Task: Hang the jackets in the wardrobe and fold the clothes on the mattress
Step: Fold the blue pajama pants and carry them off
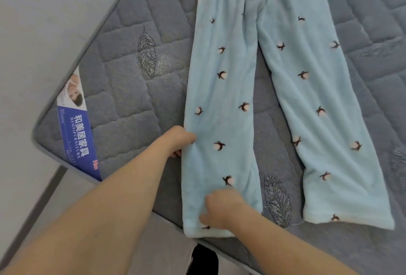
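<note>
Head view: a person stands at the corner of a grey quilted mattress (123,90) and looks down at a pair of light blue fleece trousers (246,90).
Trousers: they lie flat on the mattress with the two legs spread apart in a narrow V, the cuffs toward the person and the waist at the top edge of the view. This flat layout is probably to prepare the fold.
Left hand (179,140): it holds the outer edge of the left trouser leg (219,120), part way up from the cuff; the fingers are curled around the edge and mostly hidden under the cloth.
Right hand (219,208): it rests low on the same leg, close to the cuff, with the fingers curled and bunching the fleece, so it looks like a pinch on the cloth.
Why this hold: two grips along one leg keep it straight, so I judge it can be carried over the right trouser leg (325,120) without twisting.
Task stage: the folding seems at its start; no jackets or wardrobe are visible.
Label: a blue brand label (77,136) sits at the mattress corner.
</note>
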